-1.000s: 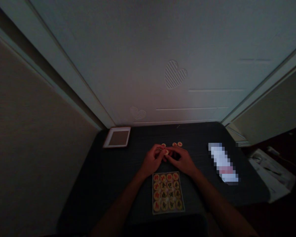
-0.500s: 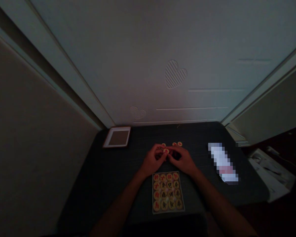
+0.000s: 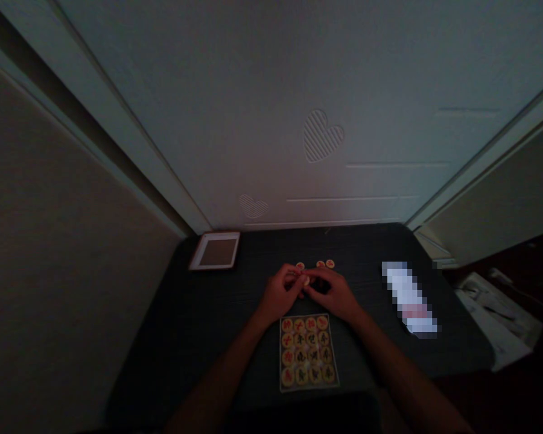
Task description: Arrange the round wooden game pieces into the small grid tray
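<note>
My left hand point(image 3: 280, 293) and my right hand point(image 3: 335, 293) meet over the dark table point(image 3: 199, 325), fingers curled together. Between their fingertips sits a round pale game piece point(image 3: 305, 280), pinched by both hands. Just beyond the hands lie three loose round pieces point(image 3: 320, 264) with red marks. Close to me, below the hands, is a clear tray point(image 3: 308, 352) filled with several round pieces marked in red and black, set in rows.
A white-rimmed square lid or frame point(image 3: 216, 251) lies at the table's back left. A blurred white packet point(image 3: 410, 298) rests at the right. A pale door with heart patterns point(image 3: 323, 135) rises behind the table. Papers point(image 3: 498, 316) lie on the floor at right.
The piece between my fingertips has shifted slightly; both hands stay in the same place above the tray.
</note>
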Tool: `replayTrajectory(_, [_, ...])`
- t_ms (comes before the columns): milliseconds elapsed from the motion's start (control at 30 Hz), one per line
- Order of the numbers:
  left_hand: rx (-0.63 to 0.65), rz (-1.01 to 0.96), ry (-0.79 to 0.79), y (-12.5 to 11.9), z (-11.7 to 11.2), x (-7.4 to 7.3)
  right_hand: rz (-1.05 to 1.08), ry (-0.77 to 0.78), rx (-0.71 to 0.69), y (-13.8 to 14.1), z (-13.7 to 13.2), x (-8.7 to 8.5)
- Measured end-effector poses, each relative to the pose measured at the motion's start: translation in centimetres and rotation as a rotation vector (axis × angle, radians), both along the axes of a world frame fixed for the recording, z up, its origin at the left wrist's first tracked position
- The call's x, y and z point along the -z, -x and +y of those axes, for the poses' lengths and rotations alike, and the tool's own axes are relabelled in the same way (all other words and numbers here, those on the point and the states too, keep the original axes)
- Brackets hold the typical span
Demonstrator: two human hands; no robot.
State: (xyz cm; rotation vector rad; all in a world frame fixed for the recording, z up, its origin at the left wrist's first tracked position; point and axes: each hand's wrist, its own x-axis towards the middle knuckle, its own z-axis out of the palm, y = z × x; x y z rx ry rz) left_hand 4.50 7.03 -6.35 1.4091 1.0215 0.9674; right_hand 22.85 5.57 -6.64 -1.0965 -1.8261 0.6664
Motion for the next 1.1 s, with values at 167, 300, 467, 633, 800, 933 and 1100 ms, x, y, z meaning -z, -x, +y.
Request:
replayTrajectory(167, [0.029,0.004,-0.017,0.2,0.1,0.4,-0.003,0.0,0.01,0.0,0.0,-0.1])
replayTrajectory(300, [0.041,0.008,-0.028,0.4,0.1,0.2,0.02,-0.031,0.009,0.0,0.1,-0.4])
replayTrajectory(467, [0.063,-0.037,-0.029,0.4,0.1,0.0,0.043,-0.077,0.0,0.1,0.0,-0.6])
replayTrajectory(633, [0.097,-0.052,-0.046,0.5,0.0,0.1,0.036,-0.056,0.03,0.1,-0.1,-0.6])
replayTrajectory(800, [0.084,0.013,-0.083,0.9,0.2,-0.3,0.067,-0.066,0.083,-0.4,-0.8,-1.2])
replayTrajectory(933, [0.015,0.104,-0.156,1.5,0.5,-1.1,0.082,-0.036,0.115,-0.8,-3.2,-1.6])
replayTrajectory(1100, [-0.044,0.166,-0.214,2.3,0.8,-1.4,0.023,-0.011,0.01,-0.4,-7.1,-1.9])
